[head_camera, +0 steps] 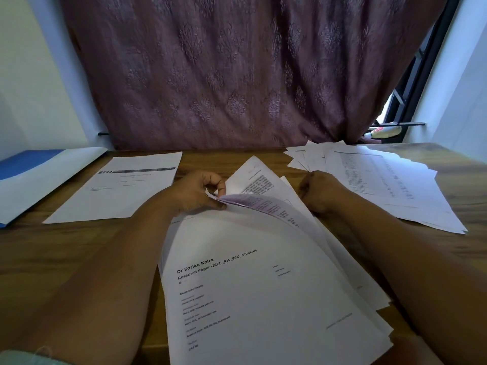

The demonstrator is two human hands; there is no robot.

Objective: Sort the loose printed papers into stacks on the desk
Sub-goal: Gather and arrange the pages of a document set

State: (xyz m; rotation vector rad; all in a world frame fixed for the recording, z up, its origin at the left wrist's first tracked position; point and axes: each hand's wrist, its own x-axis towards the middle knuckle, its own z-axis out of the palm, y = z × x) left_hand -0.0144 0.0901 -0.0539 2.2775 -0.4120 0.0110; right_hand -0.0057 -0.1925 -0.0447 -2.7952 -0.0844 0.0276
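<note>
Sheets from the near fanned pile are being peeled back at their far edge: the left hand pinches a lifted corner, probably so the page beneath can be read before choosing its stack. The right hand is curled at the pile's right edge; whether it holds a sheet I cannot tell. One sorted page with an SRU header lies far left on the desk, a spread heap of tables far right.

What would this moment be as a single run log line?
left hand: pinches lifted sheet corners | right hand: fisted beside centre stack | SRU sheet: left | fanned papers: right
</note>
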